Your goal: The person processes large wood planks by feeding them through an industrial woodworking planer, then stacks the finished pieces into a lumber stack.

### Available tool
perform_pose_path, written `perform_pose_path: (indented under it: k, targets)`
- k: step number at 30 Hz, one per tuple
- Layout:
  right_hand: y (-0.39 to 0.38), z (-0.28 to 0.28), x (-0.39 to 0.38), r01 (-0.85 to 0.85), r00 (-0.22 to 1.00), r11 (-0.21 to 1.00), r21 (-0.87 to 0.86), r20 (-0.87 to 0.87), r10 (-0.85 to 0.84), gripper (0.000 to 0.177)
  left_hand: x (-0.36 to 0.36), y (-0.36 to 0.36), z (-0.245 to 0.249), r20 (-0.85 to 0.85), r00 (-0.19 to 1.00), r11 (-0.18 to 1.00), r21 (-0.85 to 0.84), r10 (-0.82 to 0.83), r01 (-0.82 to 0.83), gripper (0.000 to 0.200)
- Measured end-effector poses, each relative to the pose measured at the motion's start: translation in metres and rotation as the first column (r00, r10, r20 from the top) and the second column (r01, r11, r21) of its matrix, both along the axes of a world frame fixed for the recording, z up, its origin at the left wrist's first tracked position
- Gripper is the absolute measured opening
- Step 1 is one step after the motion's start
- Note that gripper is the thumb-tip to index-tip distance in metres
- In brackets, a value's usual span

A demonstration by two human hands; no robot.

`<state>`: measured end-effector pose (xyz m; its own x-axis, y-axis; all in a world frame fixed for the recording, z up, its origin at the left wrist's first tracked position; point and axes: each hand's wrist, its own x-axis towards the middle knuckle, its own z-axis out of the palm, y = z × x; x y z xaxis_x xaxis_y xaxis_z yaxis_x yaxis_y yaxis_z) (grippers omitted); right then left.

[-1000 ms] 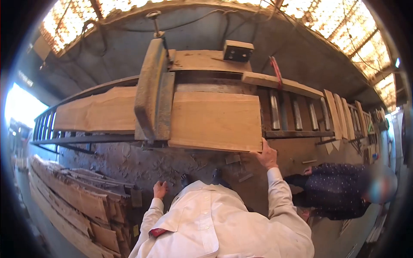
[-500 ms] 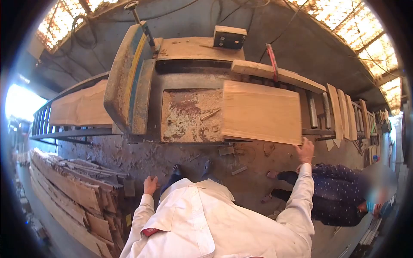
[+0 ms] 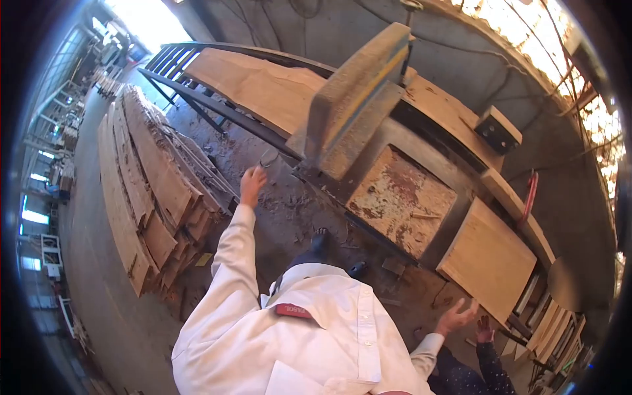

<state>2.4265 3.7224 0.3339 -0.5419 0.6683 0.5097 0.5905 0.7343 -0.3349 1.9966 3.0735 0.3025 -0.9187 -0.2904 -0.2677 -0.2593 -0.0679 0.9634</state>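
My left hand is reached out over the floor, between the stacked boards and the machine's near edge. Nothing shows in it, and its fingers look loosely bent and apart. My right hand, fingers spread, is just off the near edge of a flat wooden board and holds nothing. That board lies on the right part of the machine table. A long wooden board rests on the roller frame to the left, beyond the dusty upright machine housing.
A co-worker's raised hand is close to the right of mine. Rough boards are piled in a stack on the left floor. Sawdust and a wood sliver lie on the machine's metal plate. A red clamp stands at the wooden fence.
My view has swung left. My right hand has come off the board's corner and its fingers have spread. My left hand has reached forward. The co-worker's hand has come up near the board.
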Motion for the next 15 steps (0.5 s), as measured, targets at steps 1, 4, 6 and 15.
perform_pose_path:
  k: [1,4,6,15]
  targets:
    - [-0.027,0.003,-0.019,-0.041,0.999,0.998,-0.041,0.005,0.041,0.041,-0.029,0.000,0.000,-0.065,0.998,0.999,0.053,-0.003,0.007,0.045]
    - [-0.098,0.011,-0.065,-0.188,0.982,0.958,-0.215,-0.047,0.182,0.036,-0.108,0.001,0.009,-0.154,0.986,0.986,0.166,0.056,-0.030,0.049]
    - [-0.134,0.016,-0.087,-0.268,0.963,0.904,-0.334,-0.090,0.252,0.035,-0.141,0.006,0.018,-0.091,0.993,0.975,0.213,0.077,-0.057,0.051]
    - [-0.208,0.022,-0.143,-0.367,0.930,0.755,-0.543,-0.226,0.289,0.030,-0.221,0.021,0.049,0.302,0.953,0.999,-0.014,0.032,-0.029,0.071]
